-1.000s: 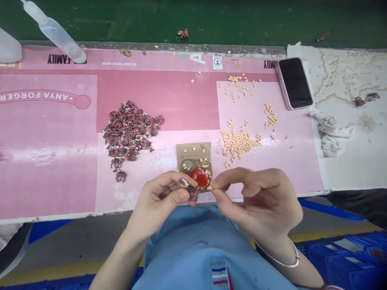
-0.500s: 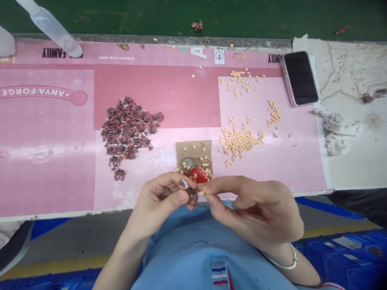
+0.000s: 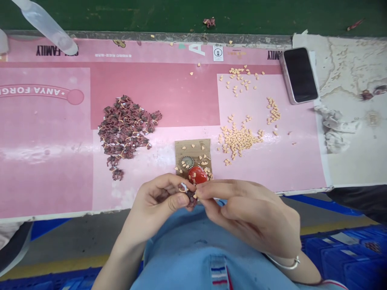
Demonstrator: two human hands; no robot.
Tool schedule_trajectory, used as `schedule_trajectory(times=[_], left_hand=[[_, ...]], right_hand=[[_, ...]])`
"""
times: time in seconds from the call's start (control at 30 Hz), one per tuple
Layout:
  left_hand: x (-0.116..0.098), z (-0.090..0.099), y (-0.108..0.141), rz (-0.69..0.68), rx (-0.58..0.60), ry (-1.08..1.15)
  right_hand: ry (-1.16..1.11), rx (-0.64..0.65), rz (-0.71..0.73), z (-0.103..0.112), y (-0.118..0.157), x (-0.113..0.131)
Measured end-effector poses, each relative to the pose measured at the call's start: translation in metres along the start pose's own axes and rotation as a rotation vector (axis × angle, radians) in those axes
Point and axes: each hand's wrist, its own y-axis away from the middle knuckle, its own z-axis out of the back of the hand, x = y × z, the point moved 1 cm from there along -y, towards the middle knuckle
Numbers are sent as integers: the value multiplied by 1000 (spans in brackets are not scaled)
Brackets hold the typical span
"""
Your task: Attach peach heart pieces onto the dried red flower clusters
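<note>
Between the thumb and fingers of my left hand [image 3: 165, 195] is a small dark reddish-brown figurine [image 3: 191, 199] with a white and yellow band on it. My right hand [image 3: 248, 209] pinches a tiny yellowish piece [image 3: 195, 196] against the figurine's right side; the fingertips partly hide it. Just beyond my hands lies a brown cardboard square [image 3: 193, 147] carrying a red cap [image 3: 198, 174], a grey bottle cap [image 3: 187, 162] and scattered yellowish pieces. A heap of similar figurines [image 3: 125, 127] sits to the left, and a pile of the yellowish pieces [image 3: 240, 139] to the right.
A phone [image 3: 300, 75] lies at the right on the pink printed sheet [image 3: 151, 92], near crumpled white tissue [image 3: 337, 135]. At the far left is a translucent plastic bottle [image 3: 50, 30]. One figurine [image 3: 209, 22] rests on the green surface [image 3: 145, 16] behind. Blue crates [image 3: 341, 257] stand below right.
My right hand has moved slightly left, bringing the yellowish piece up against the figurine. My left hand keeps its grip on the figurine. The whole view has shifted a little.
</note>
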Motion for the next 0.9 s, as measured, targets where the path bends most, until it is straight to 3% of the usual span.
schedule_trajectory(times=[0.1, 0.23, 0.37, 0.47, 0.57, 0.7, 0.8, 0.9], left_hand=[[0, 0, 1, -15, -52, -35], [-1, -1, 5, -73, -107, -66], [-1, -4, 9, -198, -205, -155], [0, -5, 11, -333, -216, -261], [4, -3, 14, -512, -198, -417], [5, 0, 14, -852, -186, -726], [1, -1, 10, -1020, -136, -854], [-2, -6, 4, -1044, -115, -888]], right_hand=[[14, -2, 115, -1, 1, 3], [-87, -53, 14, -1, 0, 10], [-245, -239, -55, 1, 0, 4], [-220, -392, -123, 5, 10, -16], [35, -480, -291, 16, 32, -48], [404, -400, -436, 36, 64, -88], [453, -424, -502, 42, 77, -105], [343, -513, -481, 34, 77, -100]])
